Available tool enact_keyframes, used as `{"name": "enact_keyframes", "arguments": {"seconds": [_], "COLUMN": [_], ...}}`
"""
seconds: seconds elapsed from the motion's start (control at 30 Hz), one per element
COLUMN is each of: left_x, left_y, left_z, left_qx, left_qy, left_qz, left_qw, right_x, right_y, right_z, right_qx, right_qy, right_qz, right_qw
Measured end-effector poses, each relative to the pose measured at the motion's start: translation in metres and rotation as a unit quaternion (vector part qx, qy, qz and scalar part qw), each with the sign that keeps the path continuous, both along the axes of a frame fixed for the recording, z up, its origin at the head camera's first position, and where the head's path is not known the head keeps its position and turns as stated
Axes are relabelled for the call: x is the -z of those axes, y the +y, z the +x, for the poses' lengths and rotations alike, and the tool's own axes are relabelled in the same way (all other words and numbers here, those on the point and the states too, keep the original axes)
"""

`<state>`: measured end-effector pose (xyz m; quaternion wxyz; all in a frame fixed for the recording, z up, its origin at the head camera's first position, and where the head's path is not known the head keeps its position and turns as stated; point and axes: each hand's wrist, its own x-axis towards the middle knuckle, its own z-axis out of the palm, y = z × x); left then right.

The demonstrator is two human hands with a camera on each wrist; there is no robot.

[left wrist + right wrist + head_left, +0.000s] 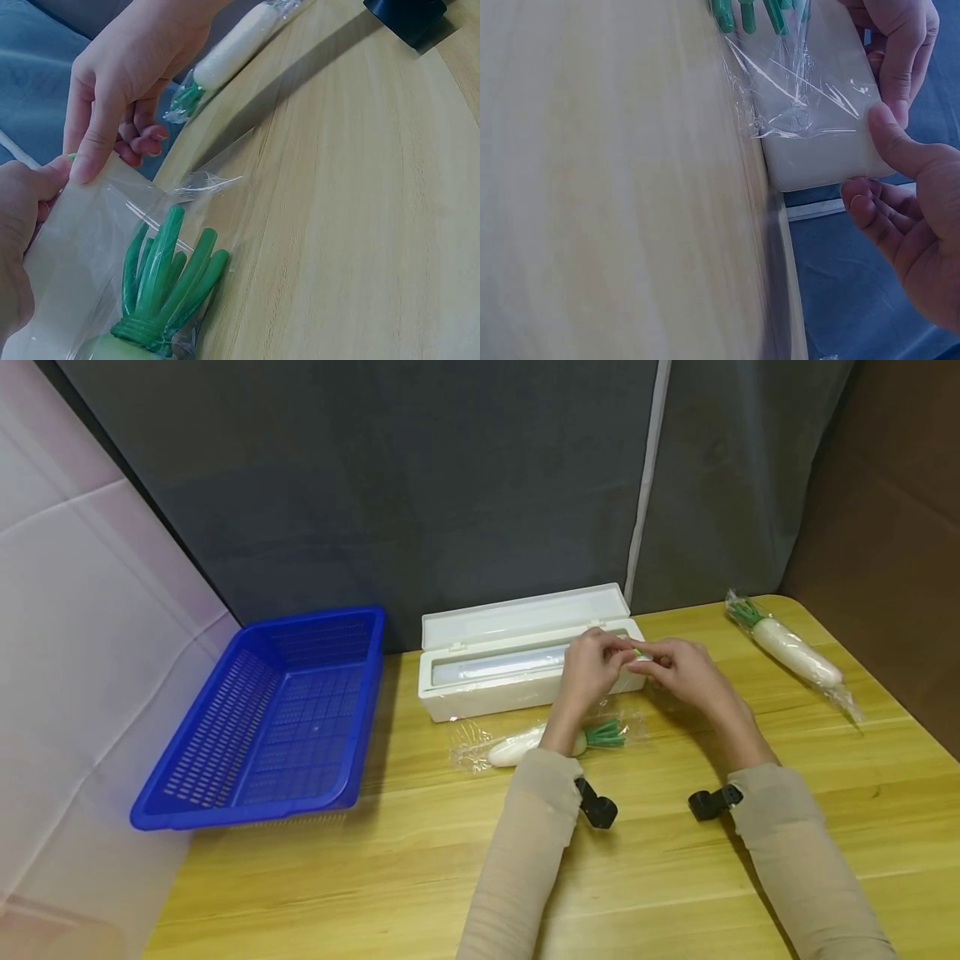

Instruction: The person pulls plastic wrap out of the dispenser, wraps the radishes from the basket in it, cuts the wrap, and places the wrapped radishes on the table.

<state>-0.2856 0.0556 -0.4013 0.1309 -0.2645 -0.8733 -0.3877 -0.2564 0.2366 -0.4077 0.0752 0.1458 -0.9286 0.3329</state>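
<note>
A long white box [491,697] stands at the table's back with its lid [525,617] raised; a roll of clear film [502,667] lies inside. At its right end, my right hand [690,672] pinches a small green-and-white piece [640,655] between thumb and forefinger. My left hand [588,668] meets it there, thumb and forefinger also on that piece; its exact kind is hidden by the fingers. Before the box lies a film-wrapped white radish [517,747] with green stalks [161,277], partly behind my left wrist.
A blue plastic basket [352,727] stands at the left of the wooden table [375,893]. Another wrapped white radish [798,652] lies near the right edge. A dark grey curtain [420,485] hangs behind the table, and a brown panel [892,527] closes the right side.
</note>
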Motion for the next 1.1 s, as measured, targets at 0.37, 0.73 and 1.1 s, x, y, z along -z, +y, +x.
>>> {"name": "enact_keyframes", "arguments": {"seconds": [0.37, 0.73, 1.1], "left_x": [0.0024, 0.0031, 0.0034], "left_y": [-0.0023, -0.0054, -0.0058], "left_z": [-0.0017, -0.0036, -0.0077], "left_qx": [0.016, 0.021, 0.038], "left_qy": [0.002, -0.012, 0.004], "left_qz": [0.005, 0.020, 0.028], "left_qw": [0.9999, 0.9995, 0.9989], "right_x": [0.0009, 0.0015, 0.0000], "right_y": [0.0005, 0.0000, 0.0004], "right_z": [0.0001, -0.0015, -0.0036], "right_qx": [-0.002, -0.026, -0.029], "right_qy": [-0.001, 0.011, 0.025], "right_qz": [-0.003, 0.013, 0.025], "right_qw": [1.0000, 0.9995, 0.9990]}}
